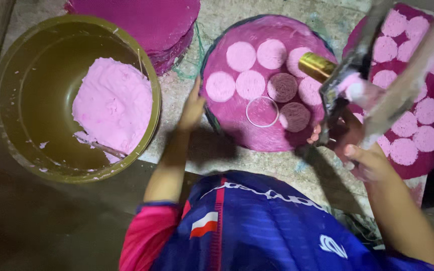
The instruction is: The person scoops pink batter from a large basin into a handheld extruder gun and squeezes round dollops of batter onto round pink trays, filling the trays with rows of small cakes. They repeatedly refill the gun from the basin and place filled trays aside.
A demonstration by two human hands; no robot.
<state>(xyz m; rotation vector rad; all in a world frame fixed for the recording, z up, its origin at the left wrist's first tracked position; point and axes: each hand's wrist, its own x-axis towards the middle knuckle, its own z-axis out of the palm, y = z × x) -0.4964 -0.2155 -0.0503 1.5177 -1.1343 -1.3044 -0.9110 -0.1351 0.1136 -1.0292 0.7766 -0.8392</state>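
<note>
My left hand (192,108) rests on the left rim of a round magenta woven tray (237,128), fingers together, holding it. The tray carries several flat pink discs (240,55), two darker noodle-like nests (283,87) and a thin metal ring (262,111). My right hand (362,150) is closed around the handles of a metal press (357,75), smeared with pink dough, with a brass-coloured cylinder (316,66) hanging over the tray's right side.
A large olive bucket (31,65) at the left holds a mass of pink dough (114,103). Stacked magenta trays (146,22) lie at the top. Another tray (428,165) with several pink discs sits at the right. A concrete slab (187,150) lies underneath.
</note>
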